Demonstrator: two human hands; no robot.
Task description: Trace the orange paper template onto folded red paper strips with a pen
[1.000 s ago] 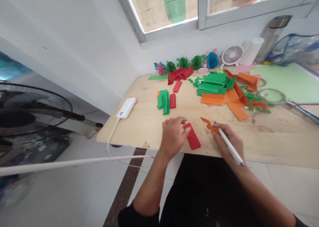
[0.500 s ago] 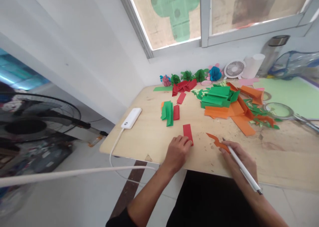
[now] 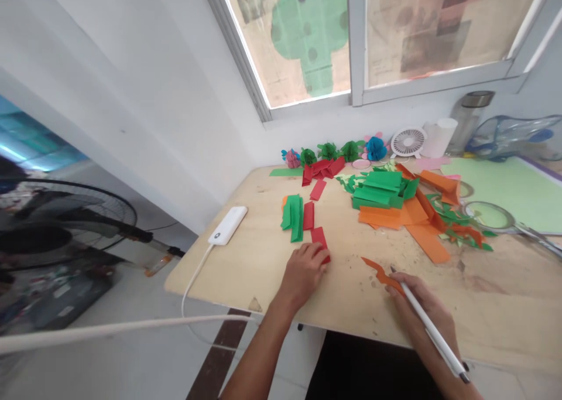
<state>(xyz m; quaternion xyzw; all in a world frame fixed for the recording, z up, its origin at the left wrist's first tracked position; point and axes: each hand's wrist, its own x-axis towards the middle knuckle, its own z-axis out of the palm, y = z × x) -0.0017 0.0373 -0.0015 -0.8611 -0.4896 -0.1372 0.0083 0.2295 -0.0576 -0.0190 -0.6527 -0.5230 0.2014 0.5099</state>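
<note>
My left hand [image 3: 304,271] has its curled fingers on the near end of a folded red paper strip [image 3: 319,236], which lies on the table. My right hand [image 3: 428,312] is closed around a white pen [image 3: 432,330] with its dark tip pointing away from me. Between the thumb and fingers of that same hand sits a jagged orange paper cutout [image 3: 378,271]. Just beyond my left hand lie another red paper piece [image 3: 309,215] and some folded green paper strips [image 3: 293,217].
Green folded papers [image 3: 380,189] and orange papers [image 3: 428,242] are heaped at the right, with tape rolls [image 3: 489,214] and scissors [image 3: 535,236] beyond. Paper flowers [image 3: 329,151] and a small fan [image 3: 408,141] line the wall. A white power bank [image 3: 228,225] with a cable lies left.
My left hand has slid left with the red paper strip, closer to the green strips. My right hand keeps hold of the pen and orange cutout. The view has tilted up slightly.
</note>
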